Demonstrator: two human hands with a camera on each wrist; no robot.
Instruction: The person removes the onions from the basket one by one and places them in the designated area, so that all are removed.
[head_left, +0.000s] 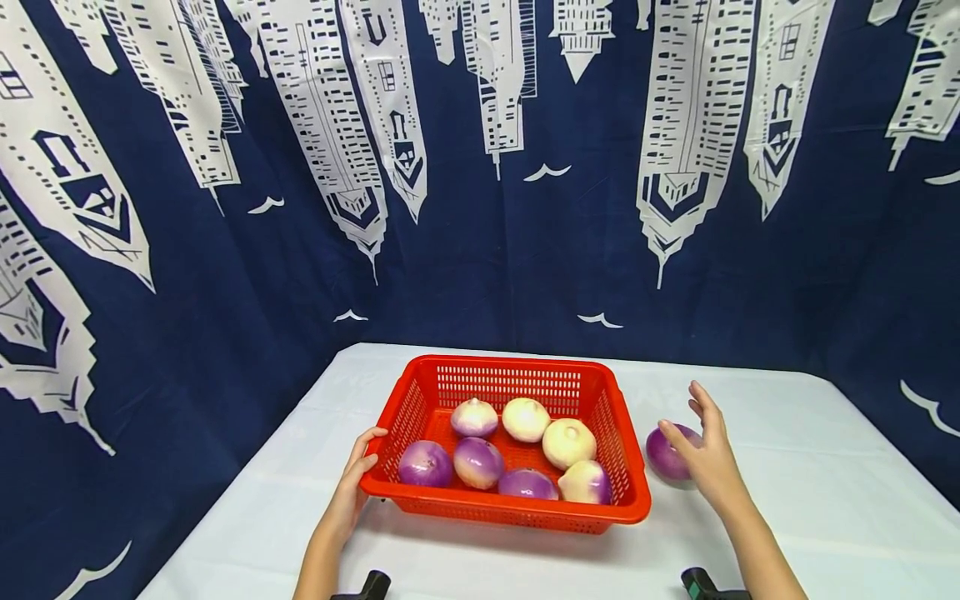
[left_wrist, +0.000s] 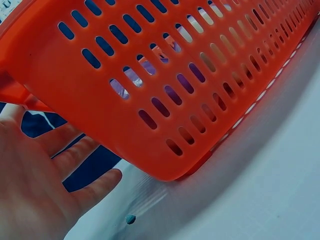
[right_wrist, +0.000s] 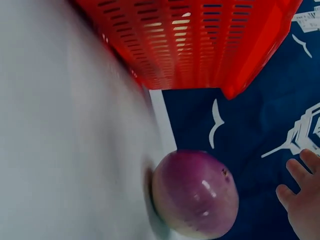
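Observation:
A red plastic basket (head_left: 510, 500) with slotted walls stands on the white table, holding several purple-and-white turnips (head_left: 480, 462). At its left end my left hand (head_left: 356, 475) grips the rim; in the left wrist view the fingers (left_wrist: 75, 157) lie along the end wall. Outside the basket, to its right, one more purple turnip (head_left: 670, 454) rests on the table. My right hand (head_left: 708, 454) is just right of this turnip, its fingers spread and holding nothing. The right wrist view shows a gap between that turnip (right_wrist: 195, 195) and the fingertips (right_wrist: 286, 192).
The white-covered table (head_left: 810, 467) extends on both sides of the basket. Behind it hangs a dark blue cloth (head_left: 480, 267) with white buildings and birds. Dark wrist-worn devices (head_left: 708, 587) show at the bottom edge of the head view.

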